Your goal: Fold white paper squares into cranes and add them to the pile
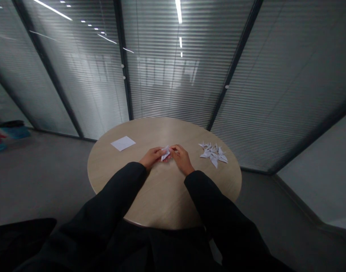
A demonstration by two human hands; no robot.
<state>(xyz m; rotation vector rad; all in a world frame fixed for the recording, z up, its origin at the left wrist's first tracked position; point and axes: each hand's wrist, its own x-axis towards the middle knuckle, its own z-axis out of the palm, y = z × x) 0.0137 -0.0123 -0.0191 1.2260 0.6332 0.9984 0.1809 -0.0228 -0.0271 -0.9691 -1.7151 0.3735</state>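
Left hand (152,158) and right hand (182,159) angle inward over the round worktop (161,192), both pinching a small folded paper (166,153) between them.

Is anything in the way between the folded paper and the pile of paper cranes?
Yes, the person's right hand is, on the side of the folded paper nearest the paper cranes. Past that hand, nothing else stands on the round table before them.

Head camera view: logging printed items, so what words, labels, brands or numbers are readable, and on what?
None readable: the folded white paper in the left hand and right hand, the white paper sheet and the paper cranes show no text; the teal and red things on the floor are too blurred.
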